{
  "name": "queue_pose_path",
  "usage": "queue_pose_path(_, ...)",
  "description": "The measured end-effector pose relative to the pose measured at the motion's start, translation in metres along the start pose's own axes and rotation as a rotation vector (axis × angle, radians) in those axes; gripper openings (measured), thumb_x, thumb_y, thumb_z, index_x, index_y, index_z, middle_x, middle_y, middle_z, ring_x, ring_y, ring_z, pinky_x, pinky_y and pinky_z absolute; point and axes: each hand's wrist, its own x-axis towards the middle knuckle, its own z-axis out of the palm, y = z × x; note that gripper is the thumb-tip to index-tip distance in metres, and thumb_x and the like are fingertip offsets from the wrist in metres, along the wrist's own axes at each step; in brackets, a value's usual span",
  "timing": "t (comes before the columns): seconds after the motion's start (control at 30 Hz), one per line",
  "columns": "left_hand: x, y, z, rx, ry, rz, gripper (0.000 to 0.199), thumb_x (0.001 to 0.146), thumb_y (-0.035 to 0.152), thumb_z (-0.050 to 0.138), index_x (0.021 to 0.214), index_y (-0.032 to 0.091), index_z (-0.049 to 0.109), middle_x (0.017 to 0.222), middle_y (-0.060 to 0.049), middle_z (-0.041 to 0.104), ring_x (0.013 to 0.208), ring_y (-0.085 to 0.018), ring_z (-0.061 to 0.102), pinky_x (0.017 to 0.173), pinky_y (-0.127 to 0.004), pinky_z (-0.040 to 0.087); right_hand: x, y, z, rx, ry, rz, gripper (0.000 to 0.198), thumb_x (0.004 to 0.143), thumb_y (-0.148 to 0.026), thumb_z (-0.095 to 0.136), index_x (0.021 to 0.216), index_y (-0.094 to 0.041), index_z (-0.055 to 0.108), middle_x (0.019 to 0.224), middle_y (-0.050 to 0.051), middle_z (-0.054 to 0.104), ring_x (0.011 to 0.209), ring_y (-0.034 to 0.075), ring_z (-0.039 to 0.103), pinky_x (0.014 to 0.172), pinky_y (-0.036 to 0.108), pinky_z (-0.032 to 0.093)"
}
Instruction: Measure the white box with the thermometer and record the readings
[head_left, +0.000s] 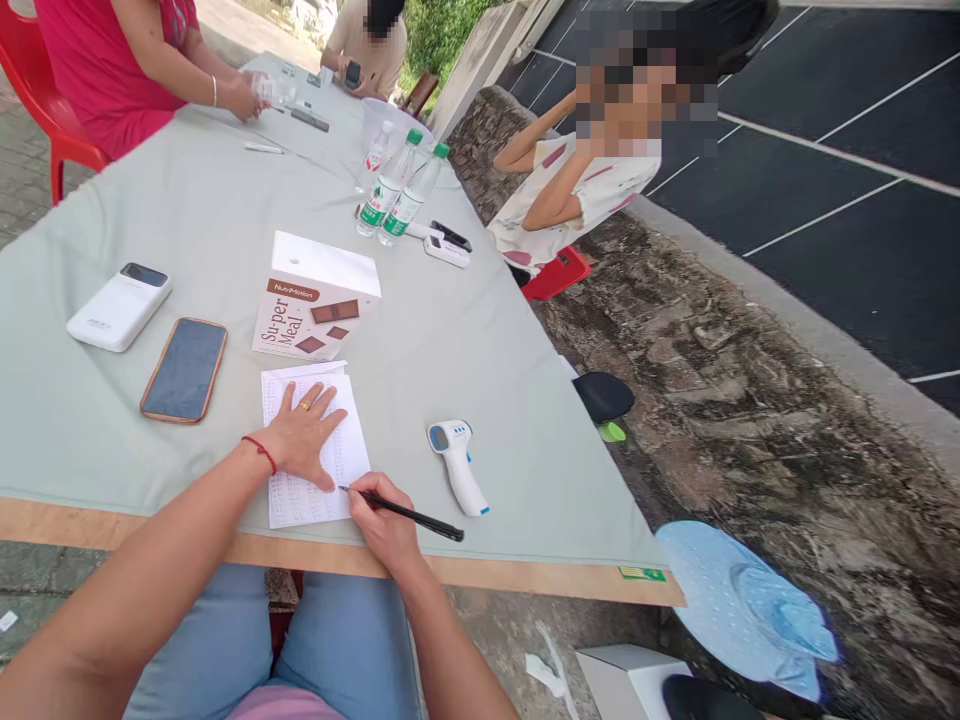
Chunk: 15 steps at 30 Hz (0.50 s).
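Under my left hand (304, 437) lies a sheet of paper (300, 508) covered in rows of small handwritten or printed marks. That hand rests flat with its fingers spread, a ring and a red string bracelet on it. My right hand (386, 520) grips a black pen (420, 518), its tip touching the paper near my left thumb. Just beyond the paper stands a white and pink "Super Meal" box (319, 295). A white infrared thermometer (459, 468) lies to the right of my right hand.
A phone (184, 370) and a white power bank (120, 308) lie on the left. Farther back stand green-capped water bottles (381, 200) and a clear plastic tub (409, 125). Several people sit around the cloth-covered table (525, 500). A blue hat (742, 600) is beyond the right edge.
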Motion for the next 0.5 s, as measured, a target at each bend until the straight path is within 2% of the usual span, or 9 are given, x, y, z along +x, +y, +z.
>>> queue_pose_path(0.13, -0.002, 0.0037, -0.0062, 0.062, -0.06, -0.027, 0.113, 0.055, 0.063, 0.069, 0.147, 0.013, 0.026, 0.158, -0.02, 0.003, 0.145, -0.039, -0.002, 0.11, -0.064, -0.006, 0.0004, 0.0, -0.0003, -0.003, 0.001, -0.026, 0.009, 0.07, -0.025, 0.051, 0.062, -0.021, 0.052, 0.052, -0.005, 0.049, 0.049, 0.011, 0.044, 0.048, 0.023, 0.038)
queue_pose_path(0.5, -0.0026, 0.005, -0.0083, 0.091, -0.06, -0.035, 0.111, 0.055, 0.063, 0.069, 0.147, 0.017, 0.027, 0.158, -0.019, 0.005, 0.146, -0.038, -0.001, 0.111, -0.063, -0.004, 0.0001, 0.0021, -0.0004, 0.038, 0.006, -0.026, 0.009, 0.069, -0.024, 0.051, 0.061, -0.021, 0.052, 0.052, -0.005, 0.049, 0.048, 0.011, 0.044, 0.047, 0.023, 0.037)
